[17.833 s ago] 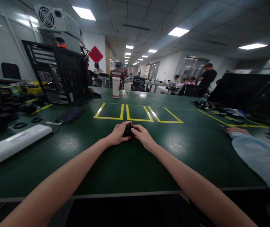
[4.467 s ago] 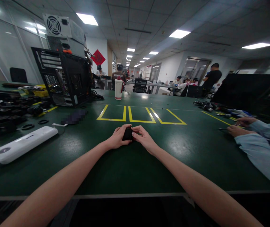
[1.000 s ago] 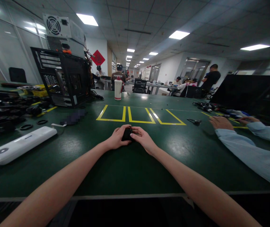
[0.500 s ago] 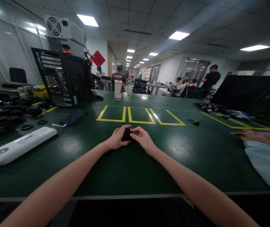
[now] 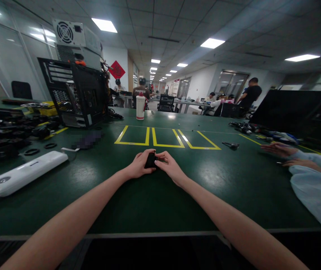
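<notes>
A small black block-like object [image 5: 150,160] is between my two hands, just above or on the green table [image 5: 154,202]; its exact kind does not show. My left hand [image 5: 140,165] grips it from the left, fingers over the far side and thumb near its lower edge. From the right, my right hand [image 5: 170,167] closes thumb and forefinger on its right side. The fingertips partly cover the object, and whatever small part lies between the right fingers is hidden.
Yellow tape outlines [image 5: 168,145] lie ahead. A white power strip [image 5: 27,172] and black computer case [image 5: 77,92] stand left, a paper cup [image 5: 140,107] behind. At right are a dark cable plug [image 5: 230,145] and a co-worker's hands [image 5: 281,150] in light-blue sleeves.
My right fingers have shifted slightly at the black object's side; my left hand keeps its hold. One of the co-worker's hands has lifted and reached further left over the table.
</notes>
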A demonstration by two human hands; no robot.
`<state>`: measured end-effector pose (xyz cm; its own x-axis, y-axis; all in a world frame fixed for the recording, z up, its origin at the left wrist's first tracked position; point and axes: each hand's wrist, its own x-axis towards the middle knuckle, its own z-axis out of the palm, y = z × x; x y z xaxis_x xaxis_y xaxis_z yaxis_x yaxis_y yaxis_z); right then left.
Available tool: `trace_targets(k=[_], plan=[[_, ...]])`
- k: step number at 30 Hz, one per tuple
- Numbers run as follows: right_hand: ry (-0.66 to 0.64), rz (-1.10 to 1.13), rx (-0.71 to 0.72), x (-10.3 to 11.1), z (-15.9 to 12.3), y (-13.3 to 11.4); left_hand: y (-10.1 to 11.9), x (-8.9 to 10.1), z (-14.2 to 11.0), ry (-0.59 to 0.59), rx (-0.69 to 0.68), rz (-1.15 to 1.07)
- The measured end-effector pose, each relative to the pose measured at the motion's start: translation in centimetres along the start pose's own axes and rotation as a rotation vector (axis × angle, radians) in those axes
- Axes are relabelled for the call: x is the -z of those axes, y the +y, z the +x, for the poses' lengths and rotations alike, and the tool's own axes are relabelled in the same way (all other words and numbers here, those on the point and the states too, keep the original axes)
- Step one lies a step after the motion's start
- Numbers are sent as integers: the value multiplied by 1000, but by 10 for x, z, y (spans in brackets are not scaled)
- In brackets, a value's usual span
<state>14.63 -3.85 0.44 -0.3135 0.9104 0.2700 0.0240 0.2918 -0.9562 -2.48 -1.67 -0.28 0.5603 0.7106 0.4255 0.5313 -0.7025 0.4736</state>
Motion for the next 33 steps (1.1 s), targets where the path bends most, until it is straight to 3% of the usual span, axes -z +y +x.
trace_targets(k=[28,33], plan=[[-9,9,26,1,3,4,1,-1,0,10,9,-5],[26,-24,-42,2,5,6,3,1,0,-2,10,-1]])
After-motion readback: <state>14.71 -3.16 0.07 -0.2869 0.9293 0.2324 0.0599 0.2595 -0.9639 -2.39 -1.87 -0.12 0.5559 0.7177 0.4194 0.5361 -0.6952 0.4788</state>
